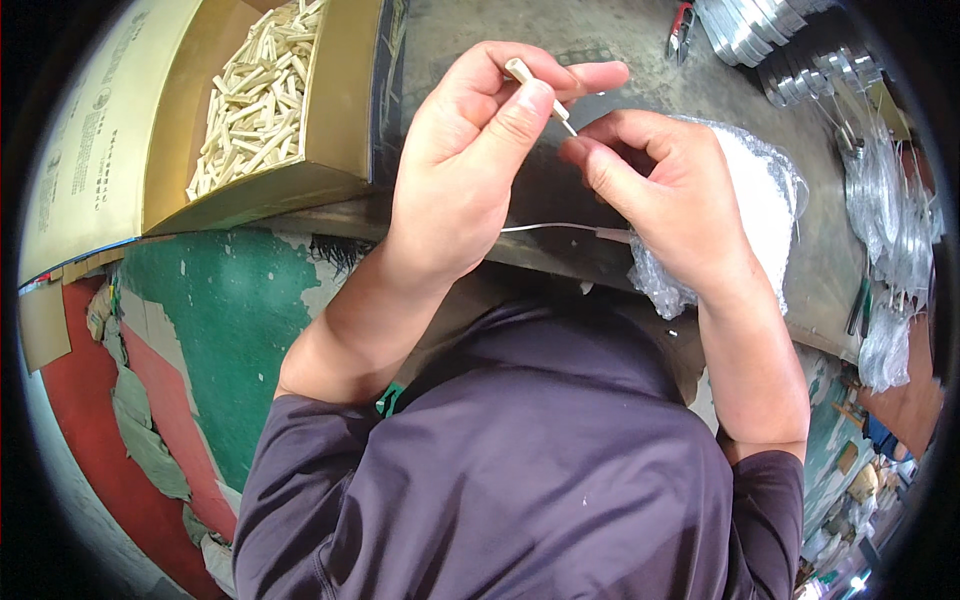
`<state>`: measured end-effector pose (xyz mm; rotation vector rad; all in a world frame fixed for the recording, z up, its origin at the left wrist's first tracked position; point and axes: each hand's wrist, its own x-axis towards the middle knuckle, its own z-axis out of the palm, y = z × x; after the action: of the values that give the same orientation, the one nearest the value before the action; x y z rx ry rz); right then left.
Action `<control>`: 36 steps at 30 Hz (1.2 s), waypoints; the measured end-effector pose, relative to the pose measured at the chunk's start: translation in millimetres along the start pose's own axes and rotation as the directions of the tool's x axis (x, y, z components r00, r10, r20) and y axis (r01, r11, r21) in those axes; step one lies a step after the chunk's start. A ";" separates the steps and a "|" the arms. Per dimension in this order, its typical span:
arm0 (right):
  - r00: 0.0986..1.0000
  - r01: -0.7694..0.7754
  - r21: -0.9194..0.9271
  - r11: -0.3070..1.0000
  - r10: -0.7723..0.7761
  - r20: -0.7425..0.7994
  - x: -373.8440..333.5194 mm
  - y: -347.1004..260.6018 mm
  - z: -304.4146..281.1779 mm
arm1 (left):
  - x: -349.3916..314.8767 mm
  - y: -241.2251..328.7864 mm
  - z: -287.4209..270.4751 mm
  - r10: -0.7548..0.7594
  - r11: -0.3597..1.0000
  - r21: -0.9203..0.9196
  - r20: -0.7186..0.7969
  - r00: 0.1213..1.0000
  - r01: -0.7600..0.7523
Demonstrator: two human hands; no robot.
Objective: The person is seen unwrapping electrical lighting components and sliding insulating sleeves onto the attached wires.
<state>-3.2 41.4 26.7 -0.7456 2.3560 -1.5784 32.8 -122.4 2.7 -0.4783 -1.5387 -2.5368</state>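
Note:
My left hand [455,160] pinches a small cream-coloured tube [519,70] between thumb and index finger, the other fingers partly stretched out. From the tube's lower end a thin white tip [569,127] points toward my right hand [675,190]. The right thumb and fingertips are pressed together close beside that tip; what they hold, if anything, is hidden. To the left, an open cardboard box [340,90] holds a heap of similar cream tubes [260,105]. Below the hands a thin white cord [550,227] runs across and disappears behind my right wrist.
A clear plastic bag with white contents [765,190] lies behind my right hand on the metal worktop [450,40]. Red-handled snips [681,30] lie at the back, near bundled metallic pieces [745,30]. Clear plastic bundles [885,230] hang at the far right.

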 end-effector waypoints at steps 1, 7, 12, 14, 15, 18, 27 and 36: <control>1.000 0.020 -0.023 1.000 -0.020 -0.005 -0.6 -0.2 -0.6 | 0.2 0.2 -0.3 0.020 1.000 0.025 -0.023 1.000 -0.019; 0.993 -0.104 0.097 0.990 0.099 0.058 -1.5 2.2 -7.1 | 1.1 -2.2 0.4 -0.122 0.992 0.033 -0.026 0.992 0.123; 0.981 0.166 -0.074 0.983 -0.173 -0.087 -23.4 9.6 -39.8 | 0.7 -4.1 -2.8 -0.214 0.939 0.257 -0.084 0.973 0.229; 0.968 0.250 -0.315 0.916 -0.230 0.098 -39.0 0.0 -59.9 | 2.0 -4.3 0.2 -0.304 0.898 0.311 -0.068 0.950 0.310; 0.925 0.367 -0.512 0.777 -0.249 0.286 -43.7 -2.6 -63.6 | 1.3 -5.7 -0.6 -0.307 0.899 0.305 -0.079 0.949 0.316; 0.921 0.383 -0.651 0.656 -0.214 0.326 -58.1 4.2 -59.5 | 1.9 -8.9 -2.4 -0.309 0.891 0.333 -0.052 0.950 0.308; 0.959 0.259 -0.679 0.687 -0.268 0.095 -64.9 25.8 -75.1 | -4.4 -9.4 2.5 -0.457 0.723 0.586 0.008 0.889 0.367; 0.955 0.235 -0.673 0.701 -0.294 0.028 -63.0 29.2 -72.1 | 5.1 -13.4 -3.4 -0.103 0.507 0.824 0.350 0.931 -0.254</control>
<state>10.3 140.5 22.8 -1.2240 3.0191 -0.7816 23.6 -118.8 -8.3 -0.8239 -2.5561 -1.2871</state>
